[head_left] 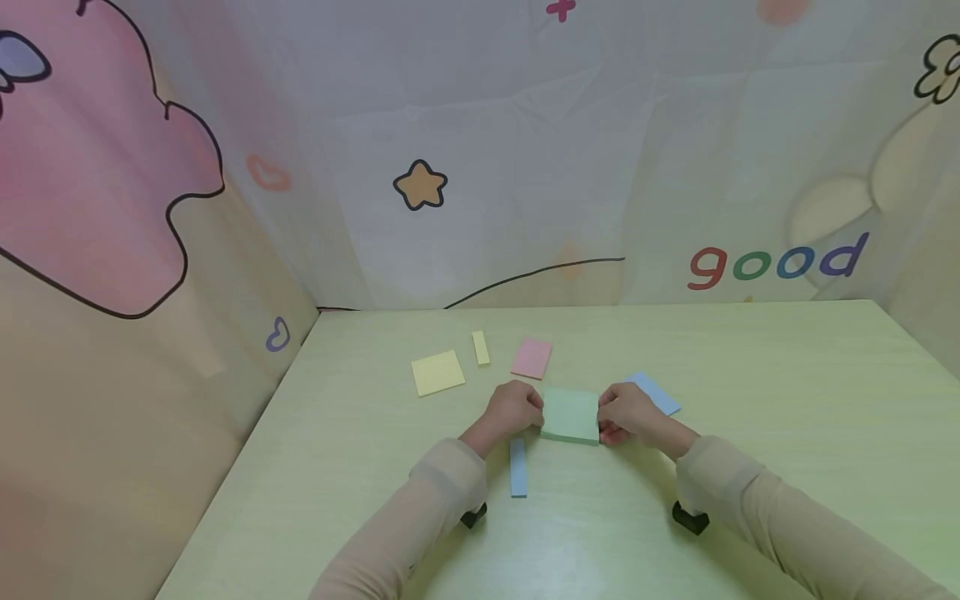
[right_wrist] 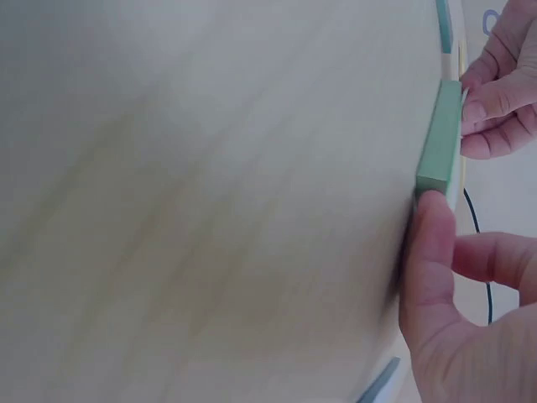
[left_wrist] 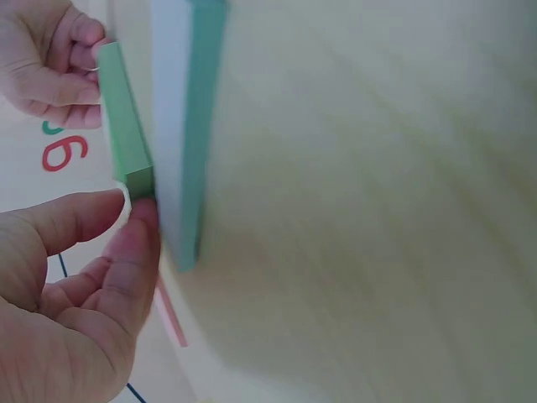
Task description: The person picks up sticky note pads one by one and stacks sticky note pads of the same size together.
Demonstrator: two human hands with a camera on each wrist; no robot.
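Between both hands — square green pad [head_left: 570, 415]

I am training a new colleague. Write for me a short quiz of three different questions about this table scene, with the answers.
1. True or false: both hands hold the green pad.
2. Which lies nearest the left hand: A) pink pad, B) narrow blue strip, C) yellow pad?
3. What colour is the pad partly hidden behind the right hand?

Key: 1 true; 2 B; 3 blue.
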